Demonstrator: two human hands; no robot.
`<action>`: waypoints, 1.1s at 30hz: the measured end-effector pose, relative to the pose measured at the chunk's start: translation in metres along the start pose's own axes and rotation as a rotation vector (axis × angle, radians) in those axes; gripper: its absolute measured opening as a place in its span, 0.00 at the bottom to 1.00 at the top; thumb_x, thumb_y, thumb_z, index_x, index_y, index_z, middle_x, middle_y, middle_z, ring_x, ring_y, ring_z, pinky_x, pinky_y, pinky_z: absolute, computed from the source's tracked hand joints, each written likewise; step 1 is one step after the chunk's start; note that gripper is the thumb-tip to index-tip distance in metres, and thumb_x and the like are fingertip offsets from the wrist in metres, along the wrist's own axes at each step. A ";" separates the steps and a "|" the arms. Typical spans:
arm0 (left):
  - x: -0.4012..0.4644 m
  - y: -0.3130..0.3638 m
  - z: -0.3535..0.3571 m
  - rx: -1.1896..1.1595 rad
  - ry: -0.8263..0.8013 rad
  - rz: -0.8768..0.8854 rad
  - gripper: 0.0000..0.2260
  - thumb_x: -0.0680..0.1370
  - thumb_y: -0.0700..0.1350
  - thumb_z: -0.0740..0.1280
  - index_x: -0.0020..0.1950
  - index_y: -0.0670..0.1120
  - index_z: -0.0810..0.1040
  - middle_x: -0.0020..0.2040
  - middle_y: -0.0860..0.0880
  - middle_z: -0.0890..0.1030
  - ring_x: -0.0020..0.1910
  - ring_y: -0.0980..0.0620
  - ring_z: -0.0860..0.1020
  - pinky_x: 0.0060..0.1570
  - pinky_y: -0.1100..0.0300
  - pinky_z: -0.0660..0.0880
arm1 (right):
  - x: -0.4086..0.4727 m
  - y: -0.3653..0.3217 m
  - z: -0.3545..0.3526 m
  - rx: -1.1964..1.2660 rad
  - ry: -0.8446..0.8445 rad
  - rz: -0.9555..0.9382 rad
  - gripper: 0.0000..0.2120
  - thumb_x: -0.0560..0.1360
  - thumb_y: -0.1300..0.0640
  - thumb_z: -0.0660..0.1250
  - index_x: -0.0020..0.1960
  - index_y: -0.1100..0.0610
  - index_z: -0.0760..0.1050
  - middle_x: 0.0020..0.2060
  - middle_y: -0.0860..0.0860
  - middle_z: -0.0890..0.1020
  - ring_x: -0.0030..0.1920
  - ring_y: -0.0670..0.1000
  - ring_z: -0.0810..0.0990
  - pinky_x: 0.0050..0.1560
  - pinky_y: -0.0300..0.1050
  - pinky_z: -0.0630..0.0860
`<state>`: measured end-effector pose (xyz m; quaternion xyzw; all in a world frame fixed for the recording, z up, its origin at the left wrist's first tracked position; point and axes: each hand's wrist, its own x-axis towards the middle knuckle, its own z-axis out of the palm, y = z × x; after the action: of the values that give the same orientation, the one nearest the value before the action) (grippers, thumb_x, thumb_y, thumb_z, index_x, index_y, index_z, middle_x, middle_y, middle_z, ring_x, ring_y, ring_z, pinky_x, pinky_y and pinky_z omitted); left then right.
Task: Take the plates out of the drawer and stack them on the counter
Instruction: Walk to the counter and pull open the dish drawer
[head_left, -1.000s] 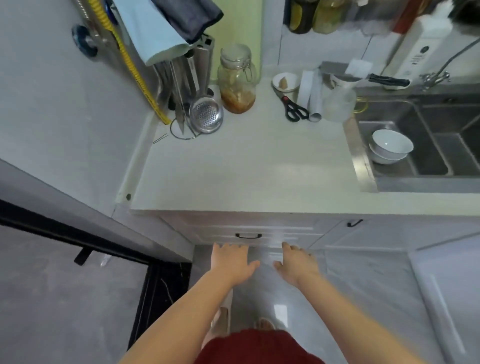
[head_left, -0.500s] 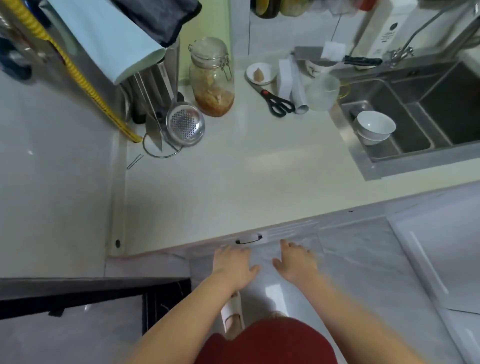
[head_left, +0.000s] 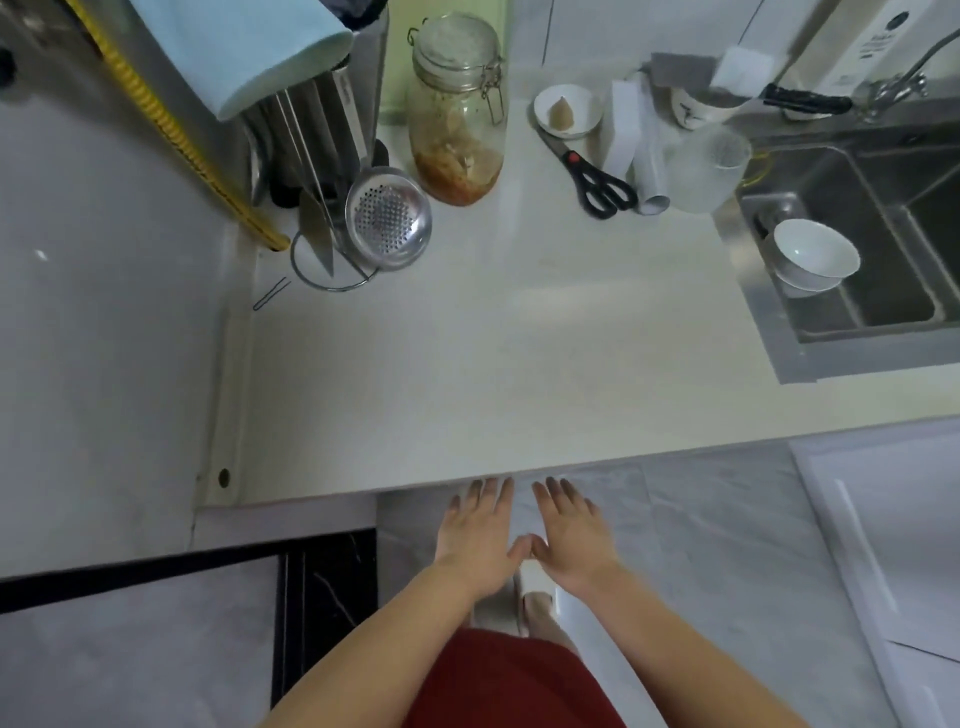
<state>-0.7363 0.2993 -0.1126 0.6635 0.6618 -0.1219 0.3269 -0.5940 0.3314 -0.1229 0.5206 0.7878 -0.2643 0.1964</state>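
I look almost straight down on the white counter (head_left: 467, 374). Its front edge hides the drawer and its handle below. No plates are in view. My left hand (head_left: 475, 540) and my right hand (head_left: 569, 538) reach side by side under that edge, palms down, fingers spread, thumbs nearly touching. The fingertips sit in the edge's shadow. Neither hand holds anything.
At the back stand a glass jar (head_left: 457, 109), a metal strainer (head_left: 388, 224) by a utensil rack, scissors (head_left: 597, 176), a small dish (head_left: 566, 110) and a frosted cup (head_left: 709, 169). A steel sink (head_left: 852, 322) holding white bowls (head_left: 810, 257) lies right. A wall bounds the left.
My view has tipped further over the counter, so the drawer front and its handle have slipped out of sight. Both hands have moved forward to the counter's edge and closer together.
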 end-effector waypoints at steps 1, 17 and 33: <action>0.003 0.001 0.004 0.000 0.013 0.009 0.35 0.79 0.61 0.53 0.77 0.46 0.43 0.79 0.46 0.48 0.77 0.46 0.47 0.75 0.47 0.49 | 0.002 0.004 0.003 0.000 0.018 -0.035 0.32 0.79 0.47 0.56 0.77 0.55 0.45 0.78 0.53 0.51 0.78 0.53 0.47 0.77 0.51 0.49; 0.030 0.014 0.043 0.217 0.155 -0.036 0.31 0.81 0.56 0.51 0.77 0.39 0.47 0.77 0.42 0.55 0.76 0.45 0.53 0.74 0.44 0.45 | 0.021 0.026 0.014 -0.187 0.385 -0.367 0.32 0.56 0.54 0.80 0.59 0.60 0.79 0.56 0.53 0.83 0.58 0.51 0.82 0.58 0.54 0.79; 0.040 0.020 0.041 0.055 0.312 -0.155 0.27 0.77 0.45 0.57 0.76 0.42 0.55 0.75 0.46 0.62 0.75 0.47 0.55 0.76 0.51 0.46 | 0.023 0.017 0.013 -0.196 0.363 -0.313 0.32 0.58 0.59 0.76 0.62 0.61 0.76 0.58 0.55 0.82 0.60 0.54 0.80 0.64 0.58 0.73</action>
<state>-0.7024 0.3087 -0.1615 0.6299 0.7502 -0.0602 0.1917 -0.5867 0.3449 -0.1498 0.4098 0.9029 -0.1160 0.0578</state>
